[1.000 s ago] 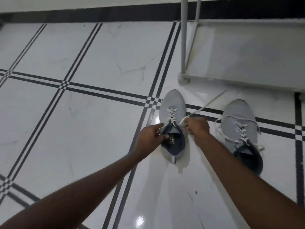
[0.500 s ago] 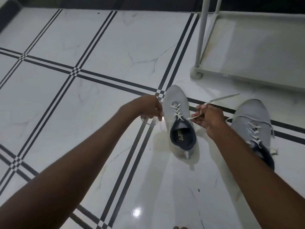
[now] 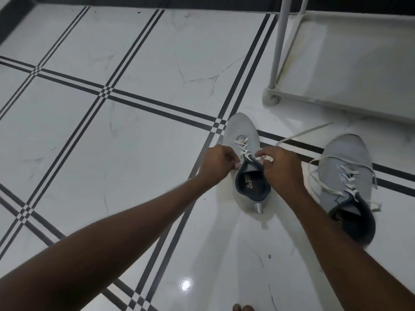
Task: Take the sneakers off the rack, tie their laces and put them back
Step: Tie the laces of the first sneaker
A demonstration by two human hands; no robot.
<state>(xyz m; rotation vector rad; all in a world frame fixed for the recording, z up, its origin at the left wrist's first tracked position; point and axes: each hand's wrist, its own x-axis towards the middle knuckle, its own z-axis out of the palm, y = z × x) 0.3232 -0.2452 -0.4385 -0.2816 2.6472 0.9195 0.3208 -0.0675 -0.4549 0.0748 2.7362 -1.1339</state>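
Two grey sneakers with dark blue linings stand on the tiled floor, toes pointing away. Over the left sneaker [image 3: 241, 131], my left hand [image 3: 219, 163] pinches a white lace end at the tongue's left side. My right hand [image 3: 278, 169] grips the other lace at the tongue's right; a long lace tail [image 3: 303, 134] trails from it toward the rack. The right sneaker [image 3: 347, 167] sits apart with its laces lying loose over its sides.
The white shoe rack [image 3: 350, 102] stands at the upper right, its corner post [image 3: 277, 46] and foot just beyond the left sneaker's toe. The floor is glossy white tile with dark stripe lines. Toes [image 3: 243, 308] show at the bottom edge.
My hands, pulled apart with the lace ends half a second ago, have come back together over the left sneaker's tongue. The view has shifted slightly.
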